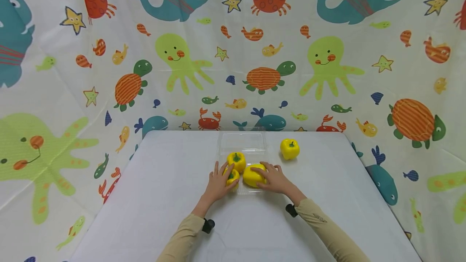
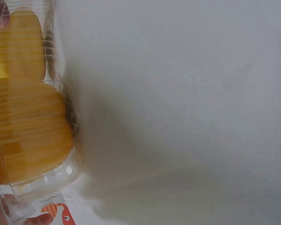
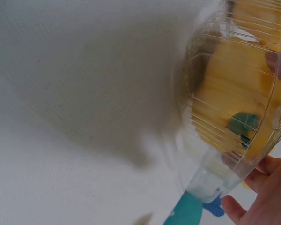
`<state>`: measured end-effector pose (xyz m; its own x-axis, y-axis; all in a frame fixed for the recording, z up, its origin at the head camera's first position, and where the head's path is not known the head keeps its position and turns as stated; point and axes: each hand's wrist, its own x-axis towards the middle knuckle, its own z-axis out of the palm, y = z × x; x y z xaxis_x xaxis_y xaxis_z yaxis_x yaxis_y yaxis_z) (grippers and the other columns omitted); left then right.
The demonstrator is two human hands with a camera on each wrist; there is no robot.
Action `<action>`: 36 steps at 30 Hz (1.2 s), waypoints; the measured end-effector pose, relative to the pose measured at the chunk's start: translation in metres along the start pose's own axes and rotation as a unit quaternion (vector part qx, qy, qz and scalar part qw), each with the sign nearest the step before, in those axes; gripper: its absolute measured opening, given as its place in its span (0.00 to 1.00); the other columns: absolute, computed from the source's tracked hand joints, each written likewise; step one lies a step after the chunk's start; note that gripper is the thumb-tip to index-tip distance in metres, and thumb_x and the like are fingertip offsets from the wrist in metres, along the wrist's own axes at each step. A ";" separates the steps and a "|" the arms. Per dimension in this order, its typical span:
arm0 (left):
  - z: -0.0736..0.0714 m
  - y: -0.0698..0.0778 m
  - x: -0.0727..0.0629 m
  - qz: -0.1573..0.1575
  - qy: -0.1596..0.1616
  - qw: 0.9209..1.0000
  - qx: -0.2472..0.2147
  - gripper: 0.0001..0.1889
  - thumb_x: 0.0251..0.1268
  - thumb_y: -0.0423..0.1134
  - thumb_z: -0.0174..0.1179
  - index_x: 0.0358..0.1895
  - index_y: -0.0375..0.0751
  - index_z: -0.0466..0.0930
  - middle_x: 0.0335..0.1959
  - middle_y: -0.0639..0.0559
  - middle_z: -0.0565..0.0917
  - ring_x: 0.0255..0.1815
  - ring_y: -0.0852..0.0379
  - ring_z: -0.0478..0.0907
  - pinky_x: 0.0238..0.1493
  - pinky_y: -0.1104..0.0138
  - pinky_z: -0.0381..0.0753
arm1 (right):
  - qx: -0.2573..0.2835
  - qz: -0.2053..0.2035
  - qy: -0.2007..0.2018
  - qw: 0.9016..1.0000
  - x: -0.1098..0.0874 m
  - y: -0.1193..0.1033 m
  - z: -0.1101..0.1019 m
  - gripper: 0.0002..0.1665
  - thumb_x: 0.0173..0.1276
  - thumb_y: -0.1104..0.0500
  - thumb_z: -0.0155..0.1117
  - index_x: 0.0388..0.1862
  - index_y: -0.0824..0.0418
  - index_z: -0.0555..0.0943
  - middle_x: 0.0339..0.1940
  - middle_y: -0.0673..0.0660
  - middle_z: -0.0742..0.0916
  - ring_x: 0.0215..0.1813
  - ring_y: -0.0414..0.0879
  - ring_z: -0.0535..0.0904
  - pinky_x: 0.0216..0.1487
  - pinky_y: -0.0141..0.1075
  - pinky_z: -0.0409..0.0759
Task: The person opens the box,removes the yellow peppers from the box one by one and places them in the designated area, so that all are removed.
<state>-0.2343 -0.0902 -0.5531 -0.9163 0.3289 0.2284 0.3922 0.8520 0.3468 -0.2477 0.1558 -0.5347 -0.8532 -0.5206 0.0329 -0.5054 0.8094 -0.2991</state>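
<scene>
Yellow bell peppers sit in a clear plastic clamshell box (image 1: 242,189) whose lid stands opened toward the back. My left hand (image 1: 217,184) grips the front-left pepper (image 1: 232,176), thumb at its near side and fingers over its far side. On the right, my right hand (image 1: 275,178) holds a pepper lying on its side (image 1: 251,177), its green stem (image 3: 243,124) showing through the ribbed wall in the right wrist view. Behind the left one stands another pepper (image 1: 236,159), stem up, apart from the right hand. Both wrist views see the peppers through the box wall.
A further yellow pepper (image 1: 289,149) stands on the white table (image 1: 174,173), right of the box lid (image 1: 242,140). A curtain (image 1: 225,84) printed with sea animals hangs behind and beside the table.
</scene>
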 end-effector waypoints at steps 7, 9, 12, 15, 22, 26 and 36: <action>-0.001 0.001 -0.001 0.003 0.008 1.000 -0.004 0.32 0.60 0.60 0.47 0.66 0.50 0.59 0.66 0.43 0.62 0.67 0.29 0.48 0.53 0.38 0.61 | 0.009 0.008 0.000 1.000 0.003 -0.001 0.001 0.34 0.57 0.43 0.60 0.64 0.40 0.63 0.64 0.61 0.66 0.64 0.55 0.62 0.58 0.53 0.55; 0.000 0.001 -0.001 0.007 0.012 1.000 -0.002 0.32 0.60 0.60 0.47 0.66 0.50 0.59 0.66 0.43 0.62 0.67 0.29 0.48 0.53 0.38 0.62 | 0.006 0.009 0.001 1.000 0.003 -0.001 0.001 0.34 0.57 0.43 0.60 0.64 0.39 0.63 0.64 0.61 0.67 0.64 0.55 0.62 0.58 0.53 0.56; 0.000 0.000 -0.001 0.009 0.012 1.000 0.004 0.32 0.60 0.60 0.47 0.66 0.50 0.59 0.66 0.43 0.62 0.67 0.29 0.48 0.53 0.39 0.62 | 0.003 0.011 0.000 1.000 0.004 -0.001 0.002 0.34 0.57 0.43 0.60 0.64 0.39 0.63 0.63 0.60 0.67 0.64 0.55 0.63 0.59 0.53 0.56; 0.001 -0.001 -0.001 0.006 0.010 1.000 0.008 0.32 0.60 0.60 0.47 0.66 0.50 0.59 0.66 0.43 0.61 0.67 0.29 0.48 0.53 0.40 0.63 | 0.004 0.011 0.004 1.000 0.004 -0.001 0.003 0.34 0.57 0.43 0.61 0.63 0.39 0.63 0.63 0.60 0.67 0.63 0.55 0.63 0.58 0.52 0.56; 0.002 -0.001 0.000 -0.007 -0.004 1.000 0.004 0.33 0.60 0.61 0.46 0.67 0.52 0.57 0.67 0.45 0.60 0.68 0.30 0.47 0.55 0.39 0.61 | 0.003 -0.004 0.019 1.000 0.004 0.001 0.004 0.34 0.57 0.43 0.61 0.63 0.39 0.64 0.62 0.60 0.68 0.61 0.54 0.65 0.56 0.52 0.57; 0.003 0.000 0.000 -0.008 -0.002 1.000 0.004 0.33 0.60 0.61 0.46 0.66 0.52 0.58 0.67 0.45 0.60 0.68 0.30 0.47 0.55 0.40 0.61 | 0.007 -0.013 0.029 0.999 0.004 0.001 0.003 0.34 0.56 0.45 0.63 0.62 0.39 0.65 0.60 0.60 0.69 0.60 0.54 0.66 0.56 0.51 0.57; 0.002 0.000 0.000 -0.012 -0.006 1.000 0.002 0.33 0.60 0.61 0.46 0.67 0.52 0.57 0.67 0.45 0.60 0.68 0.31 0.46 0.55 0.39 0.61 | 0.008 -0.014 0.038 0.999 0.004 -0.002 0.001 0.34 0.55 0.46 0.64 0.62 0.39 0.65 0.60 0.59 0.68 0.60 0.54 0.65 0.56 0.50 0.58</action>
<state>-0.2344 -0.0893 -0.5550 -0.9264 0.3126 0.2100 0.3696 0.8613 0.3485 -0.2499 0.1524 -0.5351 -0.8459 -0.5212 0.1133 -0.5282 0.7893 -0.3129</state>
